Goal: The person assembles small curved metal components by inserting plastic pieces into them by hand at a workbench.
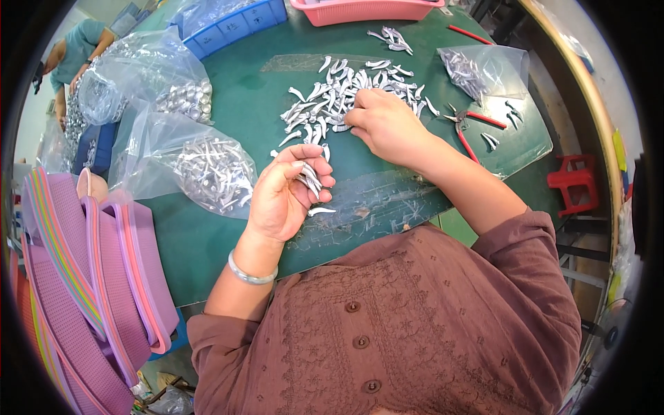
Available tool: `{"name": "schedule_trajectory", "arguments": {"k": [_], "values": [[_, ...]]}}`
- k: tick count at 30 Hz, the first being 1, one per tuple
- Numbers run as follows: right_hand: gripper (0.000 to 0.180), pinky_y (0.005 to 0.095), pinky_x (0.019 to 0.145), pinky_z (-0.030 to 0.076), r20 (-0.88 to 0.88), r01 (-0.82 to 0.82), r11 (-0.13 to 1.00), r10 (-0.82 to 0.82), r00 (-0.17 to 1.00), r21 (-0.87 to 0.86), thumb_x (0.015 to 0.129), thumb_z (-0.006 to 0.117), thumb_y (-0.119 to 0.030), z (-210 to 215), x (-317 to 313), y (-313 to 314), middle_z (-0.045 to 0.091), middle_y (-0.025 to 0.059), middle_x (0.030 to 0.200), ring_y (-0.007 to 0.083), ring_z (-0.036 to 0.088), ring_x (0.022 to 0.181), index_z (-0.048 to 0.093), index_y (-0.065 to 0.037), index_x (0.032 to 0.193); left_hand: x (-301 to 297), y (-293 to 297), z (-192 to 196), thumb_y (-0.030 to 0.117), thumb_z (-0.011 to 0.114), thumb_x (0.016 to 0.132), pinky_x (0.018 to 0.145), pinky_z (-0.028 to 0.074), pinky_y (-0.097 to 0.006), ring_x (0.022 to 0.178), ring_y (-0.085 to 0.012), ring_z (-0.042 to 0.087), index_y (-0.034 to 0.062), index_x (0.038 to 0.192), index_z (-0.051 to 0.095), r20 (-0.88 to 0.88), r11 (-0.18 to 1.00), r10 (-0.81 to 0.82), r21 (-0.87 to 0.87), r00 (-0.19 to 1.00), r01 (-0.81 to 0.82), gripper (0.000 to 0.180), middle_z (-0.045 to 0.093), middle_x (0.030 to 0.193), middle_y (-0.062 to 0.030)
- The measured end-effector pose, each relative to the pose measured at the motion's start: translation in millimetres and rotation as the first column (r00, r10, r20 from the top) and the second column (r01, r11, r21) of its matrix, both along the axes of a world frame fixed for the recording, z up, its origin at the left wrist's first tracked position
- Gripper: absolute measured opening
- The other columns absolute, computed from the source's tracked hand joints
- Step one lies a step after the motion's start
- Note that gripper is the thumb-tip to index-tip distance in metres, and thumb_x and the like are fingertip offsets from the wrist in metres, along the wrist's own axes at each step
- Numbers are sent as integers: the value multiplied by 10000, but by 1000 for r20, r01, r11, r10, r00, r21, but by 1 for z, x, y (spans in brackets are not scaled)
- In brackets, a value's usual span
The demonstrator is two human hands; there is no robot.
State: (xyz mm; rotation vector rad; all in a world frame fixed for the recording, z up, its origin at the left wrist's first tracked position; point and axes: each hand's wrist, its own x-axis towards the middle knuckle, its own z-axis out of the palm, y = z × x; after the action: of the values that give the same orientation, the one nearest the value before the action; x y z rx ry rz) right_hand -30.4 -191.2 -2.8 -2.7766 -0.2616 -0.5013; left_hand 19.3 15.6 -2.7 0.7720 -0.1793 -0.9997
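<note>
Several small curved silver metal clips (309,178) are held bunched in the left hand (285,197); the right hand (387,124), fingers pinched narrow, is set on the far loose pile of clips (346,93) on the green counter (228,235).

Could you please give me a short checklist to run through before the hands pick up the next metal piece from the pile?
1. Left hand has a secure hold on its bunch of small metal pieces: ok, fingers curl around them.
2. Right hand is at the loose pile on the green table: ok, fingertips touch its near edge.
3. No stray piece near the table edge: not ok, one piece lies just under the left hand.
4. Red-handled pliers are out of the hands' way: ok, to the right of the pile.
5. Room left in the left hand for more: cannot tell.
</note>
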Motion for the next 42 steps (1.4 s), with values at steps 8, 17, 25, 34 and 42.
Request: {"name": "schedule_trajectory", "arguments": {"k": [8, 17, 25, 34, 42], "values": [[53, 352, 696, 399, -66, -45, 991, 36, 997, -129, 693, 547, -80, -2, 10, 2, 488, 92, 805, 263, 486, 798, 559, -29, 699, -1, 1, -4, 148, 487, 835, 514, 398, -228, 617, -123, 485, 14, 955, 526, 67, 990, -16, 139, 998, 7, 183, 516, 723, -35], [64, 353, 696, 381, -6, -124, 992, 124, 992, -10, 714, 538, -29, 8, -4, 9, 502, 108, 799, 276, 487, 787, 509, -26, 771, -6, 0, 2, 115, 500, 841, 460, 360, -184, 575, -73, 467, 17, 938, 561, 119, 976, -2, 216, 993, -24, 151, 526, 702, -16], [164, 328, 623, 419, 259, -304, 916, 237, 936, 262, 631, 597, 57, 11, -20, 29, 514, 89, 758, 265, 510, 723, 485, -12, 729, -9, -3, 3, 81, 549, 817, 448, 357, -179, 534, -65, 461, 27, 967, 570, 116, 969, 43, 237, 992, -69, 162, 529, 678, -10], [162, 335, 621, 422, 335, -291, 895, 175, 926, 337, 628, 601, 53, 9, -24, 34, 525, 91, 744, 268, 513, 712, 505, -11, 742, -9, -1, 4, 72, 551, 810, 445, 356, -181, 527, -72, 465, 25, 955, 578, 80, 973, 36, 225, 996, -54, 155, 539, 678, -19], [173, 330, 612, 419, 333, -271, 877, 138, 933, 398, 620, 599, 67, 6, -25, 37, 526, 94, 739, 265, 515, 698, 502, -12, 739, -9, -1, 6, 78, 546, 814, 432, 348, -185, 509, -74, 462, 22, 897, 580, 89, 969, 28, 243, 996, -49, 106, 545, 660, -26]]}}
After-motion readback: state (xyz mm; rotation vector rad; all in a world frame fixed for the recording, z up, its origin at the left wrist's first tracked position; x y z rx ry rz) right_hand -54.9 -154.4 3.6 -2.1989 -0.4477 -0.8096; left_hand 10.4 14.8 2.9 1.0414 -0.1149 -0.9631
